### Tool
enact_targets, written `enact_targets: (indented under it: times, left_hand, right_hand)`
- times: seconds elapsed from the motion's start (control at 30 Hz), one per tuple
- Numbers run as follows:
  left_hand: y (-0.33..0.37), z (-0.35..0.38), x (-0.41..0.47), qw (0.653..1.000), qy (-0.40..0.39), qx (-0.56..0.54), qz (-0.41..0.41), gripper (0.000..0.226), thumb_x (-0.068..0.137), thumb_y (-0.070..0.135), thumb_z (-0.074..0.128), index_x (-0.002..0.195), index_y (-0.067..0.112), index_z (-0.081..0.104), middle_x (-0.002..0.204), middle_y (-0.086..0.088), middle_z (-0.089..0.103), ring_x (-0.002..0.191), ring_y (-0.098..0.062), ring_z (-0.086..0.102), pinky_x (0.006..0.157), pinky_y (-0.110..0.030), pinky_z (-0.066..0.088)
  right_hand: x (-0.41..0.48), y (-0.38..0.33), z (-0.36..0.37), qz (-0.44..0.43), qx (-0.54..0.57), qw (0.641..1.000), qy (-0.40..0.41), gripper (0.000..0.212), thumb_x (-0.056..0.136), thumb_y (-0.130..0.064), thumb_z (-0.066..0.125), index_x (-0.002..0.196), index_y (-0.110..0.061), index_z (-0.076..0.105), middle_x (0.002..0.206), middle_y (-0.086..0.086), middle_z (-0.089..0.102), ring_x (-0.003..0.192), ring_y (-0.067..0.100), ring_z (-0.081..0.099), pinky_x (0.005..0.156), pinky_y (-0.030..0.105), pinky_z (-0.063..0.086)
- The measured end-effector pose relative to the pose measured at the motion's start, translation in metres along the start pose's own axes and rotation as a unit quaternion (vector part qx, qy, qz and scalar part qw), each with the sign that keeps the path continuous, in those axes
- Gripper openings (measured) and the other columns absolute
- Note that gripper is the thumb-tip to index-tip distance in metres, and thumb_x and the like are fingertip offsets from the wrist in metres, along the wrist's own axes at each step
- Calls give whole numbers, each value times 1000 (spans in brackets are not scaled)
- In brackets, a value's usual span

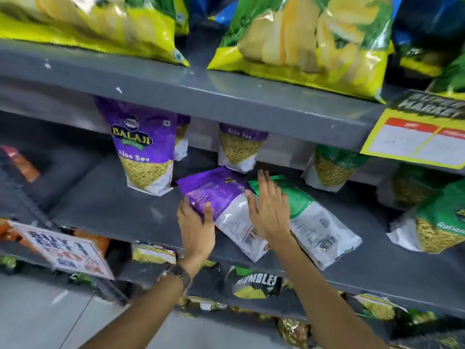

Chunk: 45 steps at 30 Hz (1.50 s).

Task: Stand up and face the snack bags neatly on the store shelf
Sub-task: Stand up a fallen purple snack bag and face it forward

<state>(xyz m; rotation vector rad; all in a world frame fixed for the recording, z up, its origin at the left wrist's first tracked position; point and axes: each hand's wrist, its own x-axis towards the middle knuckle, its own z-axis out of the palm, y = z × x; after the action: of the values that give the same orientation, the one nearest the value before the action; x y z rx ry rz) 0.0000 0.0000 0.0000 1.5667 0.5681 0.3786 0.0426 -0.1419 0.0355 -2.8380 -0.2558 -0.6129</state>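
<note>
As it lies flat, purple bag (214,190) in left grip (197,222)

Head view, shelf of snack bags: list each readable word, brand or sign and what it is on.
"BALAJI WAFERS", "Aloo Sev": upright purple foil snack bag.
"Aloo Sev": second purple bag behind.
"UMBLES", partly cut off: black bag on the lower shelf.
"MARKET": yellow shelf tag; its prices are blurred.
Fallen bags' back print and barcodes: too small.

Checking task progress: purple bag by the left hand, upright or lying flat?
Lying flat. The purple bag rests back-side up on the shelf, barcode showing, with the left hand gripping its edge. Beside it, the upright Aloo Sev bag faces front.
</note>
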Motion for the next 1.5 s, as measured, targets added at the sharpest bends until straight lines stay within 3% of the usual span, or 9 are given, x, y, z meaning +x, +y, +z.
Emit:
enact_targets:
  times: [0.13, 0.2, 0.33, 0.57, 0.87, 1.0, 1.17, 1.43, 1.5]
  left_hand:
    - [-2, 22, 13, 937, -8, -140, -319, 53, 84, 33, 63, 122, 1, 45, 114, -17, 55, 100, -30, 55, 81, -40, 47]
    - [-2, 25, 15, 918, -83, -167, -350, 48, 81, 35, 67, 117, 7, 50, 99, -9, 60, 82, -21, 57, 64, -36, 48]
    - [-8, 31, 18, 932, -85, -145, -322, 30, 74, 32, 75, 88, 14, 54, 80, -2, 63, 68, -14, 59, 50, -30, 46]
    - [-7, 30, 14, 965, -105, -103, -215, 40, 69, 23, 79, 101, 7, 60, 98, -13, 70, 84, -28, 67, 65, -36, 55]
    - [18, 21, 46, 976, -187, -108, 37, 51, 65, 3, 80, 106, 15, 53, 98, 0, 70, 86, -11, 69, 72, -23, 55]
    - [35, 17, 87, 953, -260, -52, 149, 54, 60, 2, 78, 102, 25, 54, 101, 1, 67, 88, -3, 66, 82, -24, 54]
    - [33, 10, 123, 952, -247, -17, 179, 50, 68, -7, 73, 102, 21, 48, 106, -1, 64, 87, 5, 65, 79, -21, 51]
    - [-11, 26, 45, 980, -50, 20, 192, 107, 48, 54, 80, 135, 18, 30, 120, 7, 36, 102, 8, 48, 85, -5, 39]
    - [-21, 41, 19, 986, -31, 10, 162, 105, 49, 55, 81, 133, 17, 31, 113, 5, 37, 93, 1, 51, 85, -20, 48]
  right_hand:
    - [30, 23, 12, 119, 67, 968, -211, 46, 91, -52, 42, 118, -17, 54, 118, 15, 64, 111, 38, 56, 92, 44, 43]
    - [40, 29, 16, 133, 101, 949, -268, 46, 88, -57, 44, 109, -19, 59, 111, 16, 67, 107, 37, 59, 89, 42, 47]
    - [43, 31, 23, 131, 91, 939, -305, 56, 84, -62, 47, 119, -19, 55, 126, 19, 53, 122, 38, 46, 98, 46, 43]
    - [23, 31, 26, 127, 166, 954, -213, 52, 76, -57, 64, 115, -22, 57, 119, 12, 51, 111, 34, 52, 92, 44, 49]
    - [39, 47, 9, 218, 459, 849, -146, 86, 55, -33, 88, 125, -17, 42, 109, 3, 66, 86, 18, 65, 69, 31, 53]
    - [58, 45, 3, 158, 527, 826, -121, 80, 48, -6, 91, 114, -12, 46, 105, 2, 67, 95, 18, 67, 87, 35, 55]
    - [71, 34, 2, 131, 523, 835, -114, 59, 53, -1, 88, 98, -18, 52, 87, -10, 66, 68, -10, 64, 64, 7, 50]
    - [82, 59, -19, 77, 625, 772, -82, 44, 62, 11, 76, 91, -20, 65, 84, -11, 76, 82, 5, 70, 69, 17, 54]
    - [81, 55, -16, 90, 617, 780, -49, 43, 61, 14, 75, 87, -18, 65, 79, -11, 76, 76, 4, 70, 66, 18, 55]
